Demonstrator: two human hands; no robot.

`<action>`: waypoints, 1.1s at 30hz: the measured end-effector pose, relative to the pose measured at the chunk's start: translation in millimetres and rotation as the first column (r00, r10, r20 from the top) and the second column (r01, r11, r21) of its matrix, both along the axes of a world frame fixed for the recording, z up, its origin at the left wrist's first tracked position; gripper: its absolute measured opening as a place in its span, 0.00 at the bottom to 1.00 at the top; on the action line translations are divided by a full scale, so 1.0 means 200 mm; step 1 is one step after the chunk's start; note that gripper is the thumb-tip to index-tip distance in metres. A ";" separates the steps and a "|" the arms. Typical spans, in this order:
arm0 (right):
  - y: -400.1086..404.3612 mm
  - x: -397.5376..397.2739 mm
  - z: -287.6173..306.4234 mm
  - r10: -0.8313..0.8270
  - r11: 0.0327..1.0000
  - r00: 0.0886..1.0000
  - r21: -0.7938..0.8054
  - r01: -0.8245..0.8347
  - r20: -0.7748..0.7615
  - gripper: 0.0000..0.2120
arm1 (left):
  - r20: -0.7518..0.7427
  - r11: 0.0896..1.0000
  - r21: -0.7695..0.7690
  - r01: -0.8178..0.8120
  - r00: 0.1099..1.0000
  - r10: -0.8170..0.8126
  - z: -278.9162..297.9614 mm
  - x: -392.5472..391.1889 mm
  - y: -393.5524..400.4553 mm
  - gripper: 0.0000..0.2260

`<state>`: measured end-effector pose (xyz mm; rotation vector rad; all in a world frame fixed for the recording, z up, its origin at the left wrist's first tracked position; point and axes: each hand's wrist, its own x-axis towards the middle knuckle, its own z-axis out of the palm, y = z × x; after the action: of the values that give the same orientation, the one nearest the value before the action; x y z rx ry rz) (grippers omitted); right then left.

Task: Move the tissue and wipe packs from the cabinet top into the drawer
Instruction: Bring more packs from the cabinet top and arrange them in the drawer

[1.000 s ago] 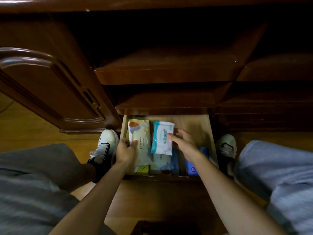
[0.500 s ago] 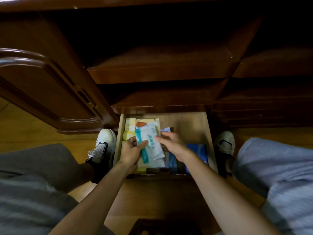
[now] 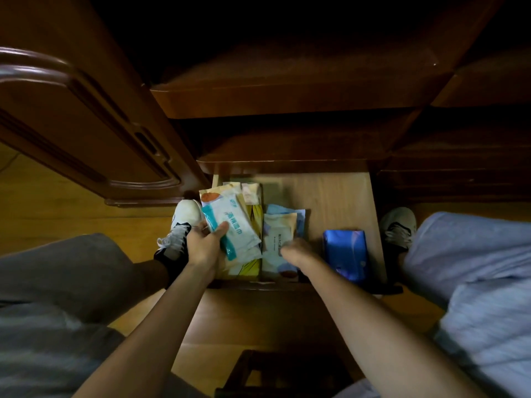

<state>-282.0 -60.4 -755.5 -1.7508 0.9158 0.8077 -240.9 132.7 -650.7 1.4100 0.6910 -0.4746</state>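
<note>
In the head view, the open drawer [image 3: 339,196] lies at the centre, pulled out from the dark wooden cabinet [image 3: 287,99]. The left hand [image 3: 205,244] grips a white and teal wipe pack [image 3: 231,229], thumb on top, over the drawer's left side at about 9 o'clock; cream and yellow packs [image 3: 250,196] lie under it. The right hand [image 3: 300,252] is blurred; its fingers seem curled down onto a cream pack [image 3: 277,239] in the middle of the drawer, but I cannot tell if they grasp it. A blue tissue pack [image 3: 346,254] lies at 3 o'clock inside the drawer. White sneakers [image 3: 185,218] stand on both sides.
</note>
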 end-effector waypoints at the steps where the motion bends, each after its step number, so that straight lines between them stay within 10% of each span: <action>1: -0.01 -0.01 0.00 -0.029 0.999 1.000 0.022 0.029 -0.009 0.04 | -0.001 1.000 -0.011 -0.005 1.000 0.005 0.00 0.01 0.00 0.08; 13: -0.08 0.01 -0.07 -0.137 0.991 0.988 0.011 0.136 0.071 0.13 | 0.008 1.000 -0.028 0.001 1.000 -0.001 -0.03 0.00 -0.03 0.15; 33: -0.10 -0.08 -0.08 0.232 0.924 0.969 -0.330 -0.192 0.083 0.24 | 0.027 0.986 0.085 0.147 0.988 -0.150 -0.11 0.00 -0.03 0.13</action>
<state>-298.4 -81.0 -770.9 -2.1890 0.8175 0.7081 -241.4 125.8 -672.0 1.5512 0.5869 -0.5430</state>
